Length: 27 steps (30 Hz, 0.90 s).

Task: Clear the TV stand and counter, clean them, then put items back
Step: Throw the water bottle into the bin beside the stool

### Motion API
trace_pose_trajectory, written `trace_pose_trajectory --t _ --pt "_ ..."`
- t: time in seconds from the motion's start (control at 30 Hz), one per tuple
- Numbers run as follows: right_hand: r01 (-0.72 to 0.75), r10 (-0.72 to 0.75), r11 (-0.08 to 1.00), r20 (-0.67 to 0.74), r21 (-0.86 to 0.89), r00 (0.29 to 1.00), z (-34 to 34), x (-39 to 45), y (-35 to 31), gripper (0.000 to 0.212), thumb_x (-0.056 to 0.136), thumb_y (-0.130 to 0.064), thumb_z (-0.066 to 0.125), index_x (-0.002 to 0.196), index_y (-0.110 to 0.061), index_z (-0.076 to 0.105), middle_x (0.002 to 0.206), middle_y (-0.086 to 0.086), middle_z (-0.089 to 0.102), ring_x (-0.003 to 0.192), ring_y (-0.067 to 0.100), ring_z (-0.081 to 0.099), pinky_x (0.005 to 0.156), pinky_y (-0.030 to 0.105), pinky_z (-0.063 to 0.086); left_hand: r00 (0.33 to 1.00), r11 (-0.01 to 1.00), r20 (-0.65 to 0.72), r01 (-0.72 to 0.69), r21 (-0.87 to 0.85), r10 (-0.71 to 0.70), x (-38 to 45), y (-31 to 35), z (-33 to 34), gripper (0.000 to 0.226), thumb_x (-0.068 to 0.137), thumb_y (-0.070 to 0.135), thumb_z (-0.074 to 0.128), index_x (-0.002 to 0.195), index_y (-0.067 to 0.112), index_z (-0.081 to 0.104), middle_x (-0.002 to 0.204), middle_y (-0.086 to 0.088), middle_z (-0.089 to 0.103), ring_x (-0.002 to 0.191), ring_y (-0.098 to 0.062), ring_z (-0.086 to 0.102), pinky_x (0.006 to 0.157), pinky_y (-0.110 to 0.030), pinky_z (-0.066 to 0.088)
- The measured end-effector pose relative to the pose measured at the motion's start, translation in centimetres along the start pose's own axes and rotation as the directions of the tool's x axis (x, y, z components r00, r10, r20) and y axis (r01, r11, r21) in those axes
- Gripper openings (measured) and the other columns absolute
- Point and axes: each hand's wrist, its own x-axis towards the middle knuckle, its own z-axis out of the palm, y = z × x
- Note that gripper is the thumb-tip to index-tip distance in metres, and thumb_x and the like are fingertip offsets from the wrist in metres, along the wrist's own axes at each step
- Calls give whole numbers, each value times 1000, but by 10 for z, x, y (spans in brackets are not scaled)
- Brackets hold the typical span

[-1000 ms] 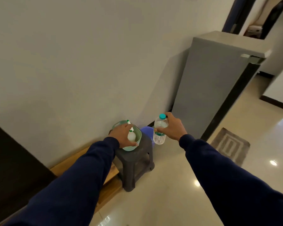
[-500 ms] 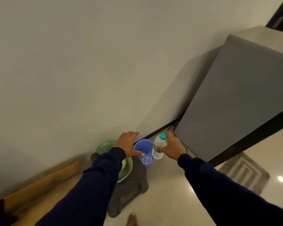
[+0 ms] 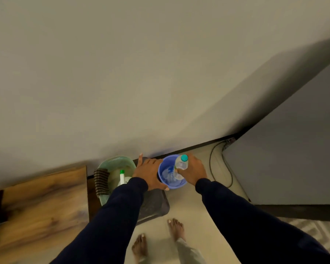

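A small blue bucket [image 3: 163,180] stands by the wall, at the edge of a dark grey stool [image 3: 152,204]. My left hand [image 3: 148,173] lies flat against the bucket's left side, fingers straight and thumb along its front. My right hand [image 3: 193,171] grips a clear water bottle [image 3: 181,165] with a teal cap, holding it tilted over the bucket's right rim, with its lower end inside. A pale green basin [image 3: 114,164] on the stool holds a white spray bottle [image 3: 122,177] with a green cap. My left sleeve hides part of the basin.
A brown ridged brush [image 3: 101,181] lies on the basin's left rim. The wooden TV stand [image 3: 38,206] runs off to the left. A grey cabinet [image 3: 293,149] stands at the right, a black cable [image 3: 215,159] beside it and a patterned rug [image 3: 312,231] below. My bare feet [image 3: 160,239] are on the tiled floor.
The view has tilted down and closer to the stool. My left hand left the spray bottle in the basin and moved right onto the bucket. The bottle has come lower into the bucket.
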Motion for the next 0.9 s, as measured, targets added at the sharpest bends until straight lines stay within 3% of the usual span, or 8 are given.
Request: trace_pose_trajectory --t 0.07,0.13,0.3,0.47,0.67,0.9 --pt "7 -7 1000 61 7 998 -7 14 -4 96 78 -41 86 152 -13 31 139 11 55 125 33 58 98 39 53 1000 1000 7 24 4 -24 7 7 3 108 67 74 74 154 27 29 153 -1 43 143 -24 36 122 -55 -10" --pt "12 -11 1000 91 -21 996 -13 27 -7 103 81 -37 84 157 -10 21 152 14 42 133 34 51 102 38 47 999 999 14 44 -9 -44 11 12 3 108 67 74 74 153 27 29 152 -1 44 143 -24 37 122 -56 -10" --pt "85 -78 992 82 -93 994 -23 46 -4 70 93 -30 73 147 -11 33 141 15 48 113 31 62 81 30 49 996 995 -5 89 -37 -89 15 15 -1 108 67 73 75 152 23 32 152 -4 43 143 -26 35 120 -54 -10" --pt "129 -120 986 93 -104 988 -32 51 -9 51 95 -25 69 136 -9 43 132 16 53 108 32 60 85 37 53 990 990 -32 135 -30 -136 15 9 -1 112 64 74 75 152 20 32 152 -6 43 143 -27 36 121 -53 -9" --pt "305 -288 948 161 -89 944 -35 50 -37 46 97 -26 65 138 -12 49 138 12 54 124 31 54 99 42 50 989 989 -47 139 -52 -141 -4 -1 -7 115 61 78 75 154 27 30 157 -3 38 147 -26 29 124 -52 -6" --pt "512 -501 857 133 -59 855 -23 31 -113 29 99 -30 61 123 -14 59 127 7 61 113 29 61 90 43 52 958 970 -158 232 -69 -240 -60 -31 -20 116 62 80 71 155 25 29 160 -5 34 149 -26 27 124 -52 -3"
